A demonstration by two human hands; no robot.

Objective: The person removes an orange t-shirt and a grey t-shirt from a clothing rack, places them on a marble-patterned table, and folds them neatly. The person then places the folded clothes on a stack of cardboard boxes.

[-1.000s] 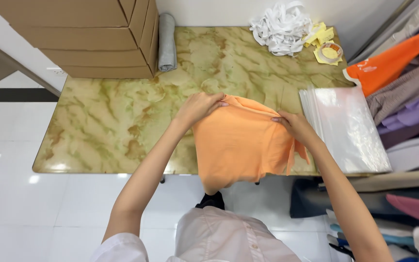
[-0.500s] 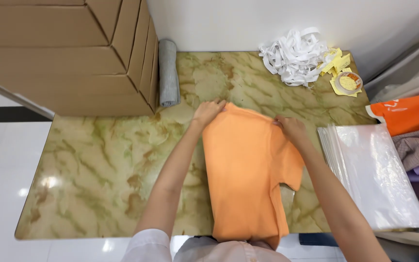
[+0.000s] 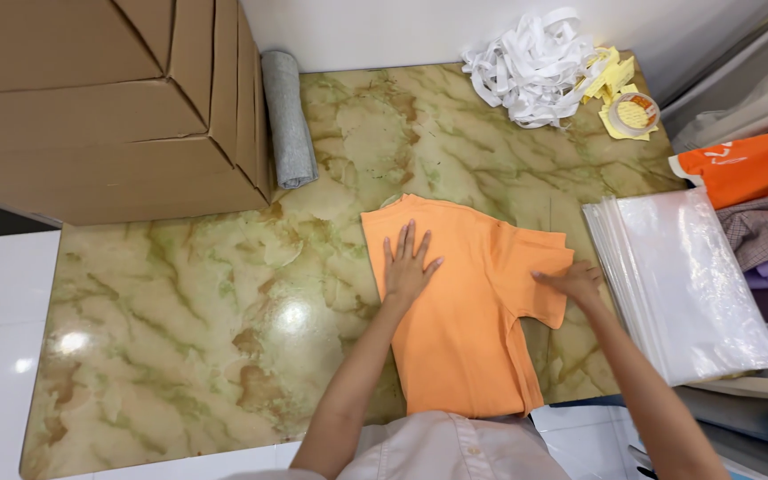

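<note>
Orange shirt (image 3: 468, 311) now lies flat on the worktop (image 3: 180, 338), no longer held up; left hand (image 3: 409, 265) presses it open-palmed, right hand (image 3: 572, 283) flattens the sleeve, hands apart.

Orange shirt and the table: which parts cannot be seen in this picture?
Head view:
- Orange shirt: hem hidden by the person's own body.
- Shirt's underside: hidden against the marble table.
- Cardboard boxes: cut by frame edge.
- Left hand covers fabric beneath.
- Right hand covers the sleeve edge.
</note>
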